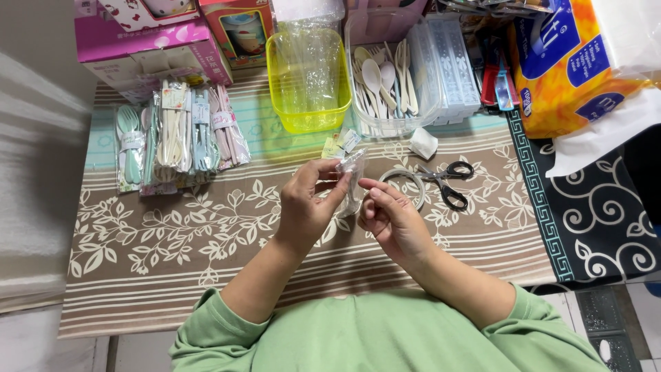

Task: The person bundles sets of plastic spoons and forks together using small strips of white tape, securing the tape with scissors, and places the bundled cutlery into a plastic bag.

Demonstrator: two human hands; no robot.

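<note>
My left hand (308, 204) pinches the top of a small clear plastic bag (354, 172) between thumb and fingers, holding it upright over the mat. Close beside it on the right, my right hand (389, 215) has its fingertips at the bag's lower edge, fingers curled. Just behind the right hand lie a roll of clear tape (406, 180) and black-handled scissors (447, 180). Small paper labels (341, 143) lie on the mat beyond the bag.
Several packed cutlery sets (175, 134) lie at the left on the leaf-patterned mat (172, 241). Behind stand a yellow basket (308, 79), a clear tub of loose spoons and forks (387, 79), pink boxes (148, 41) and an orange tissue pack (575, 65).
</note>
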